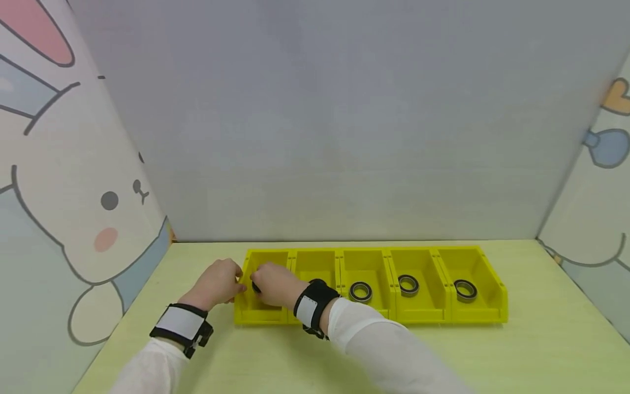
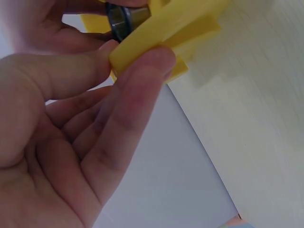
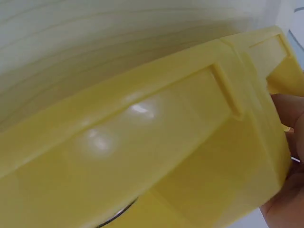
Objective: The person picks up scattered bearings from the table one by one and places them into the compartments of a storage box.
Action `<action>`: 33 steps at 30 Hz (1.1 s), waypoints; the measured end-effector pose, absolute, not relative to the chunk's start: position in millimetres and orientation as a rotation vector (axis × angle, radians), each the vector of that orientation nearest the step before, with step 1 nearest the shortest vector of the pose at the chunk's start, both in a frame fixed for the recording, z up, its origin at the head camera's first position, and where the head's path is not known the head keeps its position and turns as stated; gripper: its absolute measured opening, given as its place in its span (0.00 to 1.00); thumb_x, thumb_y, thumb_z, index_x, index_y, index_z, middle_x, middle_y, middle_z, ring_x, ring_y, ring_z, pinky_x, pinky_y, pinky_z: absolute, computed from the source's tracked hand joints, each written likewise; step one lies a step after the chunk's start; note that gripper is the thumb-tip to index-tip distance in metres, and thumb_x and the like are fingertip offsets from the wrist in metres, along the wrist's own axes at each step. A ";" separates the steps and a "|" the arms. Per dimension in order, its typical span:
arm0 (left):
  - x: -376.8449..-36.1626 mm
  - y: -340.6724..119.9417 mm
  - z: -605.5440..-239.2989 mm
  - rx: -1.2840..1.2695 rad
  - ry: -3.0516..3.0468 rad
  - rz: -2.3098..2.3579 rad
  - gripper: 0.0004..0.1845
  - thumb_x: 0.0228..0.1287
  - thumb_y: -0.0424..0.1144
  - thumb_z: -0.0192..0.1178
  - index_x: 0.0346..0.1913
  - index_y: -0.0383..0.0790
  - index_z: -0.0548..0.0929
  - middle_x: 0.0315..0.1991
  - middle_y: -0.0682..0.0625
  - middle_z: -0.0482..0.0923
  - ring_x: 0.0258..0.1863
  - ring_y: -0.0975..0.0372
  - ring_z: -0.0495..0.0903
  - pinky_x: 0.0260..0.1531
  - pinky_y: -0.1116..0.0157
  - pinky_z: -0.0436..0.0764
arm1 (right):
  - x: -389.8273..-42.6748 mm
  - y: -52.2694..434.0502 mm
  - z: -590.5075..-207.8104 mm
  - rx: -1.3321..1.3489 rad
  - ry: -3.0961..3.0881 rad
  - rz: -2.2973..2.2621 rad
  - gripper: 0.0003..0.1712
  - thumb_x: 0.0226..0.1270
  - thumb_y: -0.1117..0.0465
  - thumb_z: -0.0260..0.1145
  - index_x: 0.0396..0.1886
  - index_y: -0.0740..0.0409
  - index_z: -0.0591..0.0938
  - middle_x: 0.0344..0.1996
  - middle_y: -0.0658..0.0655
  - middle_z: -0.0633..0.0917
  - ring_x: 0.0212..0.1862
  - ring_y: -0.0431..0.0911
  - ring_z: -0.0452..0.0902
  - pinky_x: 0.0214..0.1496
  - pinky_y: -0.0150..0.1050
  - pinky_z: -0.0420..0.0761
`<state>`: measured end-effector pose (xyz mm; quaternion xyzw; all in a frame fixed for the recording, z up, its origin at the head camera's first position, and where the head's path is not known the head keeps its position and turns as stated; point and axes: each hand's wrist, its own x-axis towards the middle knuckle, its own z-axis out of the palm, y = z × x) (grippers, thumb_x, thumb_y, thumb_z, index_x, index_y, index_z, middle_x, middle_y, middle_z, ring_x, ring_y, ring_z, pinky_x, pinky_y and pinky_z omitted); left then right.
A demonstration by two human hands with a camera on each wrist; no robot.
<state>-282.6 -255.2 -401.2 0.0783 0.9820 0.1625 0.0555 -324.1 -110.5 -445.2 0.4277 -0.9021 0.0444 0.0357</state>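
In the head view my left hand (image 1: pixel 215 283) is at the left end of a row of joined yellow bins (image 1: pixel 266 316). The left wrist view shows its thumb and forefinger pinching the edge of a yellow side wall (image 2: pixel 159 35). My right hand (image 1: pixel 278 284) reaches into the leftmost bin and grips a ring-shaped bearing (image 2: pixel 122 21) with a dark rim and metal side, tilted on edge beside that wall. Its fingers hide part of the bearing. In the right wrist view, a yellow bin front (image 3: pixel 142 137) fills most of the frame, with the right fingers at the edge.
More bearings lie singly in the other bins: one (image 1: pixel 317 281) partly behind my right wrist, then a middle one (image 1: pixel 361 300), another (image 1: pixel 408 293) and the rightmost (image 1: pixel 465 299). A pale wooden table (image 1: pixel 536 339) carries the row, with a grey wall (image 1: pixel 344 137) behind.
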 end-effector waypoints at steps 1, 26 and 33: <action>-282.7 -254.9 -401.5 0.237 2.982 0.491 0.14 0.57 0.33 0.65 0.43 0.25 0.82 0.23 0.46 0.80 0.13 0.64 0.76 0.23 0.66 0.78 | -324.5 -111.4 -446.4 1.317 -2.783 0.137 0.06 0.64 0.58 0.64 0.29 0.54 0.78 0.20 0.49 0.71 0.25 0.40 0.66 0.28 0.27 0.66; -283.1 -253.6 -401.7 0.217 2.993 0.464 0.06 0.57 0.33 0.64 0.35 0.31 0.84 0.18 0.50 0.76 0.14 0.64 0.75 0.19 0.68 0.74 | -319.1 -125.0 -452.8 1.262 -2.876 -0.268 0.07 0.70 0.58 0.58 0.32 0.50 0.80 0.22 0.48 0.75 0.23 0.40 0.70 0.29 0.27 0.73; -280.4 -252.1 -402.2 0.215 2.996 0.461 0.11 0.57 0.32 0.65 0.40 0.28 0.83 0.26 0.44 0.81 0.15 0.64 0.76 0.21 0.67 0.77 | -320.4 -123.9 -458.9 1.268 -2.833 -0.275 0.08 0.71 0.58 0.57 0.32 0.50 0.80 0.21 0.48 0.75 0.23 0.40 0.69 0.28 0.28 0.73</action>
